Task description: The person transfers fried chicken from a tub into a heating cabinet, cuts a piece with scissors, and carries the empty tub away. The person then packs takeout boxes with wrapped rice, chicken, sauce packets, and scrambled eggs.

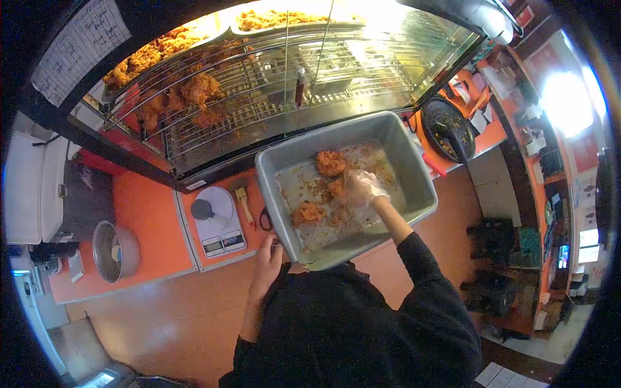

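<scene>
A deep grey plastic tub leans against the front of the glass display cabinet, crumbs scattered over its floor. My left hand is closed on the tub's near left rim. Inside the tub, my right hand, in a clear plastic glove and somewhat blurred, closes on a piece of fried chicken; its fingertips are hard to make out. Just beyond lies another piece of fried chicken, and a further fried chicken piece rests nearer the left wall.
Wire racks in the cabinet hold fried chicken and trays of fried food. Left of the tub are a digital scale, a brush and a metal bowl. A dark round pan sits at the right.
</scene>
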Demonstrator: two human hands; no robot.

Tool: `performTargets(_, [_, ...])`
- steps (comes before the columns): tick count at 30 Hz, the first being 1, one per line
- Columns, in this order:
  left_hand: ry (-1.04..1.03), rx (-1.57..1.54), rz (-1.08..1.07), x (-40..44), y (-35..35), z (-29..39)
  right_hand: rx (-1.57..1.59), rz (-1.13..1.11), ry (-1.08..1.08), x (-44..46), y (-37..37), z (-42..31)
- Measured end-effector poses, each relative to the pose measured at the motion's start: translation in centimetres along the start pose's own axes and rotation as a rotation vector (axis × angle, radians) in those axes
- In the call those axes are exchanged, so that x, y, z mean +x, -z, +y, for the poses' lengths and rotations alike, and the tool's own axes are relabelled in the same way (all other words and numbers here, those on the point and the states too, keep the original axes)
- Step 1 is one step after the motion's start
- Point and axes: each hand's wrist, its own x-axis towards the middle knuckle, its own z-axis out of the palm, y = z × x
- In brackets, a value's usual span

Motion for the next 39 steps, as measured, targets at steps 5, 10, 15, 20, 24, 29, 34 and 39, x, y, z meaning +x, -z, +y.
performTargets(5, [-0.01, 0.022, 0.004, -0.4, 0.3, 0.7, -0.174, -0.272, -0.089, -2.2, 8.3, -1.7])
performTargets(10, [0.005, 0.067, -0.043, -0.2, 0.6, 1.9, 0.061, 0.211, 0.483, -4.2, 5.6, -3.6])
performTargets(15, [-0.023, 0.077, -0.009, 0.1, 0.2, 0.3, 0.031, 0.302, -0.037, -5.4, 5.5, -3.9])
performTargets(20, [-0.029, 0.104, -0.007, 0.4, 0.3, 0.8, -0.122, 0.418, 0.458, -5.8, 3.3, -3.9])
performTargets(24, [-0.018, 0.126, 0.012, 0.2, 0.5, 2.2, 0.16, 0.152, -0.028, -4.7, 5.8, -5.0])
performTargets(29, [-0.006, 0.081, -0.026, 0.7, 0.5, 2.6, -0.026, -0.005, -0.123, -3.9, 4.8, -3.8])
performTargets(34, [-0.051, 0.121, 0.022, 0.6, 0.4, 1.1, 0.095, 0.391, 0.202, -4.7, 3.3, -4.1])
performTargets(39, [-0.042, 0.075, -0.009, 0.6, 0.7, 1.6, 0.062, 0.039, -0.117, -4.9, 5.6, -5.4])
